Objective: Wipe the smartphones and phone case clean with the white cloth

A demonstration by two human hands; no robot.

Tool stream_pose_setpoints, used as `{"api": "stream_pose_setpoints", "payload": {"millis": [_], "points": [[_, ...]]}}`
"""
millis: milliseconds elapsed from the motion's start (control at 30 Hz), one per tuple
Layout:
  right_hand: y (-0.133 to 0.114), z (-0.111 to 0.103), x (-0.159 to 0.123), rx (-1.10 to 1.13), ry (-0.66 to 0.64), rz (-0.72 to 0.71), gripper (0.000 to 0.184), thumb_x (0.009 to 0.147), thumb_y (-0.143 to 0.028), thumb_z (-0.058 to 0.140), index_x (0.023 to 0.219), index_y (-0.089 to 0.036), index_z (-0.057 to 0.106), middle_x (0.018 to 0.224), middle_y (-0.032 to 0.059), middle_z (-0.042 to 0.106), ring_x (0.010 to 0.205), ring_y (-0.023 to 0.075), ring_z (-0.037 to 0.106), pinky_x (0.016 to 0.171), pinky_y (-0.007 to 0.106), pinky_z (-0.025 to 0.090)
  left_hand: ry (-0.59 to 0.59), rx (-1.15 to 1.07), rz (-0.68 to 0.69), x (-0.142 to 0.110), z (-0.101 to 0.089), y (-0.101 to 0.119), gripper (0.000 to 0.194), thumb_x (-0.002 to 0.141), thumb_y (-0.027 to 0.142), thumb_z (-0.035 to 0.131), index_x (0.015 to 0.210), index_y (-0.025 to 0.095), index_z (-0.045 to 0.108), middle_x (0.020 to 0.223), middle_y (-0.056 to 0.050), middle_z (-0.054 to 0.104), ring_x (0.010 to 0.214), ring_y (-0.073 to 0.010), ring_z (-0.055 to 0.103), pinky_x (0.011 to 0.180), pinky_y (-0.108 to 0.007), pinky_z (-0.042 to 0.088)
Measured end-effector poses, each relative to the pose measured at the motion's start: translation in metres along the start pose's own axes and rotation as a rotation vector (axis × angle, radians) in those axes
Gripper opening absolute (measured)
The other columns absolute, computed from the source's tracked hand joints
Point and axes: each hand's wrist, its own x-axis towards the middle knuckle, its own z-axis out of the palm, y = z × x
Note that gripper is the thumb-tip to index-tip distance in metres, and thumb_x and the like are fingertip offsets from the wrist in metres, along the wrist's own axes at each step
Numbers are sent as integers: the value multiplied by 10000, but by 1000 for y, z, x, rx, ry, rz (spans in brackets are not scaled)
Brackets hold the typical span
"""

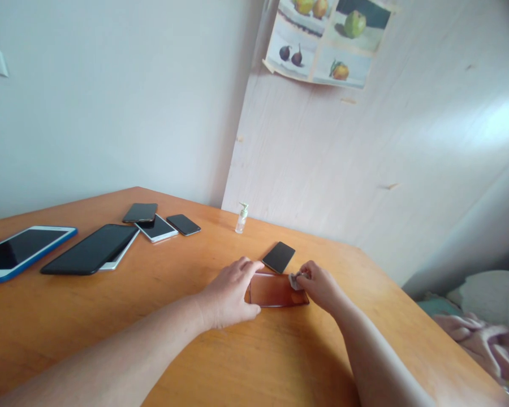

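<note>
A see-through phone case (274, 291) lies on the wooden table, its tint matching the wood beneath. My left hand (233, 291) grips its left end, thumb at the near edge and fingers at the far edge. Pinched in my right hand (318, 282) is a crumpled whitish wipe (296, 281), pressed against the case near its far right corner. Just beyond the case rests a dark phone (279, 256), face flat on the table and touched by neither palm.
A small pump bottle (241, 219) stands farther back. To the left lie several devices: a blue-edged tablet (25, 249), a black tablet (91, 249) on a white one, and phones, including a small dark phone (184, 224). Bedding (479, 339) is beyond the table's right edge.
</note>
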Motion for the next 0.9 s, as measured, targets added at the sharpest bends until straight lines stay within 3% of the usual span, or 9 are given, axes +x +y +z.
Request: {"api": "stream_pose_setpoints", "payload": {"millis": [67,167,333,500,600,700,833,900], "points": [[-2,3,0,39,7,-32,220,798,-299,549,962,-177,632,750,21,664,687,155,576,589,239,329,25,4,36,0,-1,0,727,648,220,713,1320,232,435,1260,-91,526,1182,-273,512,1045,-403,404],[-5,3,0,32,32,-73,151,816,-278,523,846,-198,647,713,12,649,668,151,562,579,241,308,56,32,60,-1,-1,1,751,653,209,720,1341,237,422,1282,-95,527,1191,-281,509,1037,-424,400],[-15,-1,-6,27,172,-100,103,817,-253,524,827,-223,622,701,-4,633,633,143,530,557,244,262,74,33,-5,0,-8,7,767,601,435,811,1280,243,508,1211,-89,604,1137,-329,547,979,-474,407],[-32,0,-14,53,252,-236,70,834,-223,525,849,-231,593,806,5,653,711,149,554,605,242,294,-58,-285,-76,0,-21,13,555,738,645,659,1116,239,624,970,-35,692,898,-244,637,758,-320,460],[-42,0,-19,64,273,-295,78,843,-198,519,863,-228,589,822,9,650,739,153,564,639,243,320,-81,-476,-113,-1,-26,12,573,801,682,553,1132,218,615,964,-33,702,868,-217,635,698,-274,449],[-52,-1,-25,93,283,-364,70,844,-180,532,857,-225,584,827,3,643,758,151,564,658,241,336,-59,-488,-160,0,-25,10,564,853,667,477,1129,196,616,906,-32,703,819,-199,630,679,-265,441],[-66,2,-36,138,282,-485,89,847,-143,535,866,-214,584,821,5,625,781,148,556,690,238,360,40,-307,-181,3,-18,8,344,825,513,616,963,203,675,802,-12,696,761,-183,622,687,-261,430],[-73,5,-41,139,290,-536,106,848,-127,530,880,-211,588,840,12,626,801,150,555,711,241,366,60,-231,-154,3,-15,7,227,842,424,609,885,215,686,708,10,669,678,-164,599,652,-255,408]]}}
